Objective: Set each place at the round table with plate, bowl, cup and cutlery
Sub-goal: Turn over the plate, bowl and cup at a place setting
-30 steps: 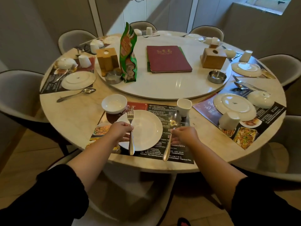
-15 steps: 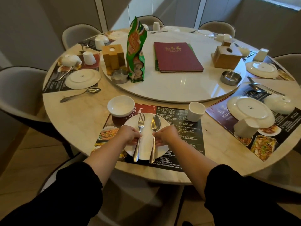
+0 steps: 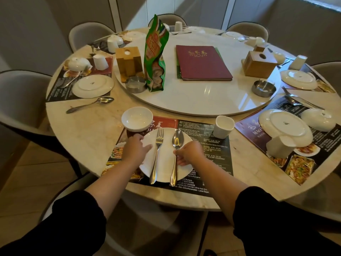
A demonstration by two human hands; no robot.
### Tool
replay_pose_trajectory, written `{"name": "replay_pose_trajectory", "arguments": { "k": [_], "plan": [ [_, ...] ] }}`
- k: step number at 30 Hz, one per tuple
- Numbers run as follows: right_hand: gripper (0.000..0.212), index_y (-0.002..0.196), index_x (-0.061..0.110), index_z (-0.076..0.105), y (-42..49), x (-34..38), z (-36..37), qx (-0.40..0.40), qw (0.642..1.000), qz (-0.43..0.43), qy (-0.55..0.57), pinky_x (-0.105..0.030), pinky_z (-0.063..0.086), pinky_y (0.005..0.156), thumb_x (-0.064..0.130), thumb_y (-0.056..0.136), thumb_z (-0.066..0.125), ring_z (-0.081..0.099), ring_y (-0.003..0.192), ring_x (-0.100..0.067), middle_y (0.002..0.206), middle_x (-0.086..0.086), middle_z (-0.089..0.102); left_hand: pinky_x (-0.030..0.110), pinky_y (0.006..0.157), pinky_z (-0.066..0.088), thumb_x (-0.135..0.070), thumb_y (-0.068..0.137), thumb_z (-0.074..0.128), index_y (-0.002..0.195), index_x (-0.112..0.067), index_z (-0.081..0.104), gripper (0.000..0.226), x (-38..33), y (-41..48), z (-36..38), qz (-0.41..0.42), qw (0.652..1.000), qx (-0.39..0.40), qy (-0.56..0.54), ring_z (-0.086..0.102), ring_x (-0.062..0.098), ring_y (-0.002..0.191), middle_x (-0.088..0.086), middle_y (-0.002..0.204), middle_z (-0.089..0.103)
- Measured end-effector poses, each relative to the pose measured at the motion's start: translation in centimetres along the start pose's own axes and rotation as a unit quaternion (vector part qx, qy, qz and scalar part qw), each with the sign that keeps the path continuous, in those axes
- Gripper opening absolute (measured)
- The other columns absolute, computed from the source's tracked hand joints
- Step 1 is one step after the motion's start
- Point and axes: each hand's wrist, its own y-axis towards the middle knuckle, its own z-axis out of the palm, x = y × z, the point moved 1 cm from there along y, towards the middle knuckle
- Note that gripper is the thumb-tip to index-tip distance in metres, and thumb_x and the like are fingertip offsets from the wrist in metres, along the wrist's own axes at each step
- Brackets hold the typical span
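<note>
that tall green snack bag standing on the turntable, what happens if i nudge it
The green snack bag stands tall on a narrow base, so it would probably tip easily. It looks like thin puffed film, likely light and crinkly. On the glossy turntable a low push might skid it.

The person wears a black top with loose, softly creased sleeves that end near the elbow. The left sleeve [image 3: 73, 218] fills the lower left of the frame and the right sleeve [image 3: 276, 220] the lower right. Past the cuffs the forearms are bare, as are the left grip [image 3: 135, 150] and the right grip [image 3: 190, 153].
</note>
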Motion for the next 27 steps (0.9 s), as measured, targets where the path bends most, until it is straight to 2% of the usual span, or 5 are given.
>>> {"name": "replay_pose_trajectory", "arguments": {
  "k": [5,8,11,24,27],
  "plan": [
    [0.023,0.082,0.011,0.062,0.2,-1.1,-1.3,-0.169,0.978,-0.116,-0.036,-0.031,0.055,0.065,0.033,0.086,0.064,0.062,0.067,-0.016,0.081,-0.004,0.064,0.033,0.087,0.041,-0.015,0.086,0.063,0.124,-0.007,0.055,0.039,2.5,0.3,-0.9,-0.027,0.998,-0.018,-0.051,0.055,0.028,0.111,0.013,0.121,0.059],
    [0.019,0.102,0.018,0.061,0.6,-2.4,-2.6,-0.263,0.950,-0.161,-0.040,-0.032,0.051,0.079,0.029,0.087,0.063,0.057,0.092,-0.016,0.106,-0.001,0.057,0.039,0.093,0.048,-0.009,0.085,0.062,0.118,-0.008,0.063,0.033,3.0,0.1,-0.9,-0.052,0.993,0.006,-0.109,0.058,0.030,0.107,0.013,0.116,0.063],
    [0.027,0.115,0.016,0.062,1.3,-3.9,-2.9,-0.228,0.964,-0.134,0.013,-0.037,0.052,0.087,0.021,0.088,0.062,0.059,0.097,-0.019,0.112,-0.004,0.062,0.048,0.092,0.051,-0.004,0.085,0.060,0.118,-0.009,0.066,0.034,3.3,0.2,-0.8,-0.071,0.985,0.011,-0.159,0.060,0.032,0.107,0.014,0.118,0.064],
    [0.018,0.078,0.032,0.066,1.8,-7.0,-4.7,-0.217,0.966,-0.077,0.115,-0.042,0.056,0.083,0.015,0.084,0.068,0.066,0.088,-0.020,0.094,-0.001,0.069,0.045,0.083,0.057,0.001,0.088,0.057,0.124,-0.007,0.061,0.036,1.6,-0.4,1.0,-0.079,0.974,0.049,-0.205,0.062,0.031,0.102,0.016,0.123,0.061],
    [0.015,0.085,0.029,0.068,1.5,-7.4,-5.1,-0.223,0.964,-0.081,0.123,-0.042,0.057,0.080,0.014,0.084,0.067,0.066,0.088,-0.021,0.096,-0.002,0.069,0.044,0.085,0.055,0.001,0.088,0.057,0.124,-0.007,0.061,0.036,1.3,-0.6,1.2,-0.081,0.974,0.048,-0.206,0.060,0.028,0.099,0.015,0.124,0.061]
  ]
}}
